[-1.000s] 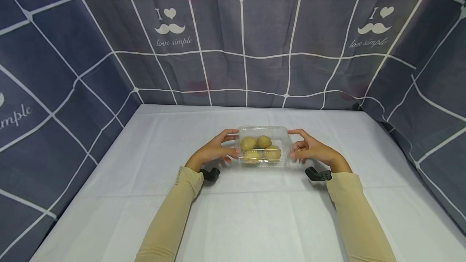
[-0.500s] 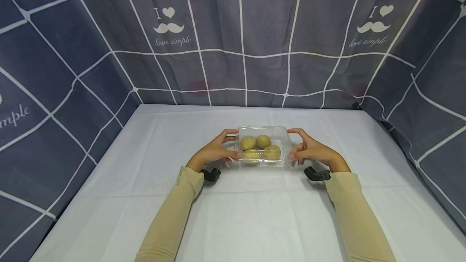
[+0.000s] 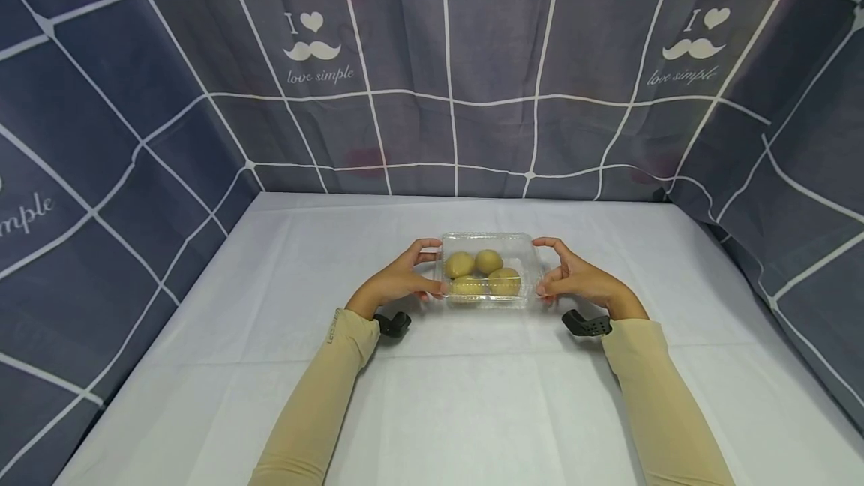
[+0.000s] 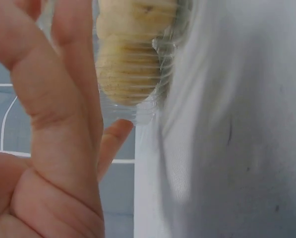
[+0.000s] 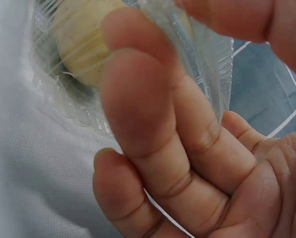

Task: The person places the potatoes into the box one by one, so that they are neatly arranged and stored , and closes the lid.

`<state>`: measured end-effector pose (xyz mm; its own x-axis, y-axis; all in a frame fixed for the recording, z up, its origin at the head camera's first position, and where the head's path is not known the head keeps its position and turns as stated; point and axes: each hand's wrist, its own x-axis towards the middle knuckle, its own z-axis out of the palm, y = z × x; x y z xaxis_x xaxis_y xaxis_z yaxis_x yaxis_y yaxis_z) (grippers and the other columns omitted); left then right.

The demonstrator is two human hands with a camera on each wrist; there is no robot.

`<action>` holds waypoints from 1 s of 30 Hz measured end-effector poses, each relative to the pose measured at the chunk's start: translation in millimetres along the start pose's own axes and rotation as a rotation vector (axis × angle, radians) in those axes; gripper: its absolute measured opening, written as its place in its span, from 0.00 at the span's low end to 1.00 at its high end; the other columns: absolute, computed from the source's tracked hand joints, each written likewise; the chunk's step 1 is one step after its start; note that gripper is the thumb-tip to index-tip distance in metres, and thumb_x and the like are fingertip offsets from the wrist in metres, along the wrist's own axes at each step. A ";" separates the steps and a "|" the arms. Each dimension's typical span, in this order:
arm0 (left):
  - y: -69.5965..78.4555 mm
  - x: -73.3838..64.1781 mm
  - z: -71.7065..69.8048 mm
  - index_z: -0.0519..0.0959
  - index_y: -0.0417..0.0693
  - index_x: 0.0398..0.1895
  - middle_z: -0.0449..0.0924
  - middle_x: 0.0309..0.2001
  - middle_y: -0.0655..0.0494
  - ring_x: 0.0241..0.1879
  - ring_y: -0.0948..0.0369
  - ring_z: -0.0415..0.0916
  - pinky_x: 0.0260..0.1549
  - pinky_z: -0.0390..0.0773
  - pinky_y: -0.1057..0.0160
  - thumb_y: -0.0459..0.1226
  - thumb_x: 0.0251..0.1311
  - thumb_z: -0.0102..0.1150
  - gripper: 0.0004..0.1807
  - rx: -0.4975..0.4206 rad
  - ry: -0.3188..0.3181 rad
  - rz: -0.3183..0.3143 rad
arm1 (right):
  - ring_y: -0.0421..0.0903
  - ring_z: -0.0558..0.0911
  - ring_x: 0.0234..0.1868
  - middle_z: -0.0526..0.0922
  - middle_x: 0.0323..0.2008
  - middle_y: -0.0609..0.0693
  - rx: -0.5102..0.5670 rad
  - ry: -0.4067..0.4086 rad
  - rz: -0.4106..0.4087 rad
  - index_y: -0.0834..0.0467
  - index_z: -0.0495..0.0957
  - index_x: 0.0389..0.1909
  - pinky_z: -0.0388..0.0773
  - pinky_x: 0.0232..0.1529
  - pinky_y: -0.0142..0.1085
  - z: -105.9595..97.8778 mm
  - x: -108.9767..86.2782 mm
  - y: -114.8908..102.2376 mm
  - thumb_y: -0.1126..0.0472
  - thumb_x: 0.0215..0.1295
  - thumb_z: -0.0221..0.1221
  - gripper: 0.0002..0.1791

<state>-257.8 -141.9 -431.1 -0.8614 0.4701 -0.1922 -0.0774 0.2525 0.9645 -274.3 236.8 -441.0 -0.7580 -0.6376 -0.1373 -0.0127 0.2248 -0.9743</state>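
A clear plastic clamshell container [image 3: 520,247] sits on the white cloth in the middle of the head view. Several yellow-brown potatoes [image 3: 460,265] show through its lid. My left hand [image 3: 397,276] grips its left side, thumb at the near corner and forefinger at the far corner. On the opposite side my right hand [image 3: 586,277] holds it the same way, with the other fingers curled beside the wall. The left wrist view shows potatoes [image 4: 128,72] behind the ridged plastic wall. In the right wrist view, fingers partly hide another potato [image 5: 83,39].
White cloth [image 3: 472,411] covers the table. Dark grey curtains [image 3: 405,58] with white grid lines stand behind it and along both sides. Each wrist wears a black strap-on device [image 3: 586,323]. Beige sleeves [image 3: 664,396] cover both forearms.
My left thumb has come in onto the container's near left corner, and the right thumb and fingers have drawn slightly closer to it. The container has stayed nearly in place.
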 end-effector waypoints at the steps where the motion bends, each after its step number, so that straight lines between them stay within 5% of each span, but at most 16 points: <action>1: 0.2 -0.1 0.2 0.54 0.47 0.85 0.55 0.83 0.34 0.32 0.60 0.86 0.32 0.83 0.65 0.28 0.64 0.73 0.51 -0.006 0.003 -0.004 | 0.44 0.86 0.30 0.89 0.30 0.49 0.002 0.000 -0.002 0.60 0.38 0.82 0.85 0.38 0.37 0.1 -0.2 0.0 0.73 0.67 0.64 0.53; 23: -2.2 -2.7 -1.8 0.52 0.48 0.85 0.54 0.83 0.35 0.34 0.60 0.85 0.33 0.80 0.65 0.28 0.64 0.72 0.51 0.012 0.002 -0.018 | 0.44 0.86 0.30 0.88 0.29 0.50 0.006 0.013 0.043 0.58 0.36 0.84 0.85 0.39 0.37 4.9 2.1 -4.4 0.73 0.68 0.65 0.56; 30: -6.5 -5.8 -1.4 0.49 0.50 0.86 0.52 0.84 0.35 0.43 0.56 0.84 0.38 0.83 0.62 0.34 0.70 0.69 0.49 0.085 -0.042 -0.014 | 0.45 0.83 0.35 0.84 0.35 0.53 -0.091 0.015 0.093 0.55 0.39 0.87 0.84 0.43 0.36 3.8 -5.6 -6.7 0.66 0.71 0.68 0.56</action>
<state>-253.0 -147.5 -436.0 -0.8384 0.5012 -0.2143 -0.0445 0.3289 0.9433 -267.5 236.1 -434.4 -0.7686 -0.5998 -0.2227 -0.0009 0.3490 -0.9371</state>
